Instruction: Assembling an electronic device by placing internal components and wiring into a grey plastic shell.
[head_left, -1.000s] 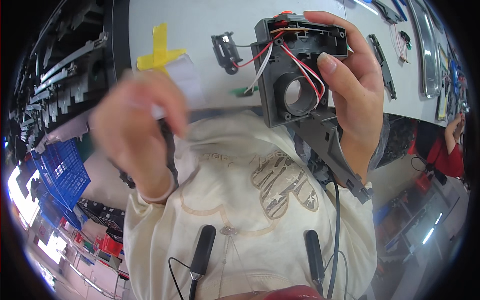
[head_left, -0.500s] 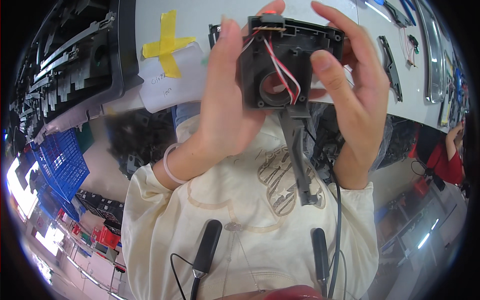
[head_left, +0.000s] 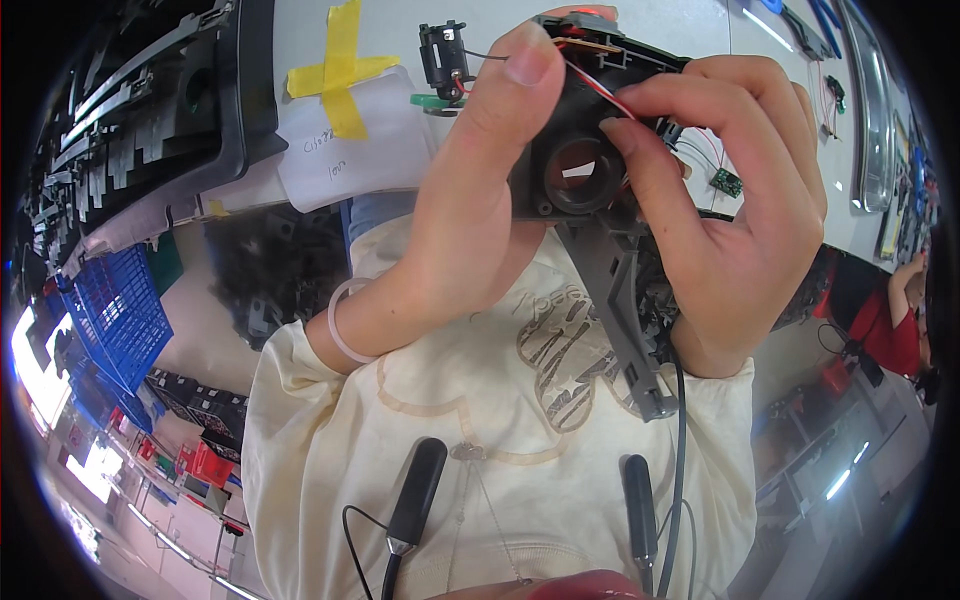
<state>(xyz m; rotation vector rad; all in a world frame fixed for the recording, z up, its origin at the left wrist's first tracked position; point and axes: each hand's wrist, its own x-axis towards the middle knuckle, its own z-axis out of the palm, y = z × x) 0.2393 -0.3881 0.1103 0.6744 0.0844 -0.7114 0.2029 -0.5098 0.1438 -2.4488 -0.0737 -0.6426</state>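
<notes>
A black plastic housing (head_left: 530, 175) with a round hole is held up in front of my chest. My left hand (head_left: 470, 170) grips its left side, thumb across the upper edge. With thumb and index finger, my right hand (head_left: 730, 170) pinches a red and white wire pair (head_left: 598, 88) that crosses the housing's face. A long dark grey arm (head_left: 622, 310) hangs down from the lower part of the housing. Left of the housing, a small black part (head_left: 443, 58) on a thin wire shows above the table. A small green circuit board (head_left: 727, 182) sits by my right palm.
Yellow tape (head_left: 342, 70) forms a cross over a handwritten paper sheet (head_left: 335, 165) on the white table. A bin of black parts (head_left: 150, 130) stands at the left, with a blue crate (head_left: 118, 320) below. Tools lie at the far right, where a person in a red sleeve (head_left: 890, 325) sits.
My right hand has gone from holding the housing's right edge to pinching the wires. The housing has shifted right and tilted; the small black part and the green board now show.
</notes>
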